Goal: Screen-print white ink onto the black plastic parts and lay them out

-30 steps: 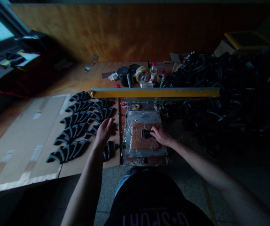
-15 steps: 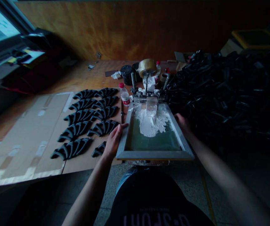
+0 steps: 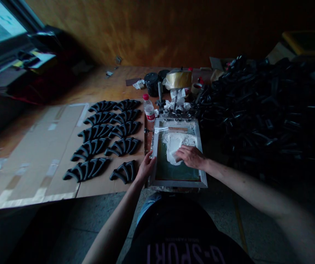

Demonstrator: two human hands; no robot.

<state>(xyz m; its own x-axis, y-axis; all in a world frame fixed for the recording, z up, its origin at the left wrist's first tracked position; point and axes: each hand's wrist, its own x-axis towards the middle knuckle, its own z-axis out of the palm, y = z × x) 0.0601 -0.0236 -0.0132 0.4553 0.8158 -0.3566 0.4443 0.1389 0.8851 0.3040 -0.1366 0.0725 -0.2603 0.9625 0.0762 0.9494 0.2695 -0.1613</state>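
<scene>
The metal frame now lies nearly flat at the lower middle of the picture; half a second ago it was tilted up, with a hand at each side. White paste covers part of its green mesh, and the right hand has moved in over it, so the work is now on the mesh rather than in lowering the frame. Its fingers are pinched round what looks like a pale scraper (mostly hidden and dim, so I hedge). The left hand touches the frame's left edge, fingers slightly bent; whether they grip it, I cannot tell. Left of centre, curved black parts lie in rows on cardboard. A bottle stands just beyond the frame's upper left corner, and a dark pile fills the right.
</scene>
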